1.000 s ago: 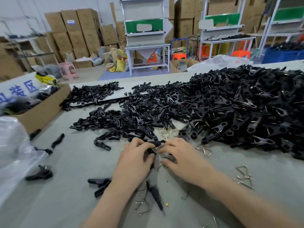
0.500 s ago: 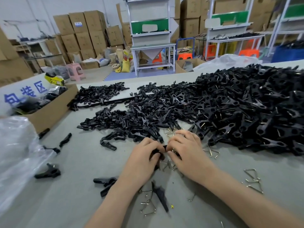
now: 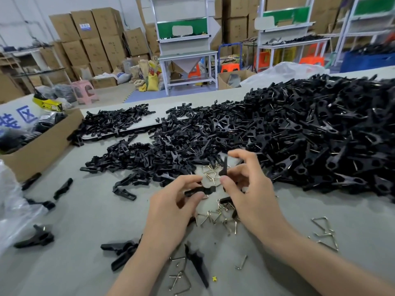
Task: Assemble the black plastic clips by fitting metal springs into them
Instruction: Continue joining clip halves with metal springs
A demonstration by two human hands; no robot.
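My left hand (image 3: 171, 212) pinches a black clip half (image 3: 199, 190) that lies nearly level above the grey table. My right hand (image 3: 252, 195) pinches a second black clip half (image 3: 223, 167), held upright just above and right of the first. The two halves are apart. Loose metal springs (image 3: 215, 216) lie on the table under and between my hands. More springs (image 3: 210, 170) show behind the held pieces. A large heap of black clip parts (image 3: 299, 133) fills the table to the right and behind.
A cardboard box (image 3: 40, 146) with dark parts stands at the left, beside a clear plastic bag (image 3: 12, 210). Loose clips (image 3: 121, 251) and springs (image 3: 324, 231) lie near my forearms. Workbenches and stacked cartons stand behind the table.
My hands were pressed together low over the table on one piece. Now they have lifted and parted, each holding its own black clip half.
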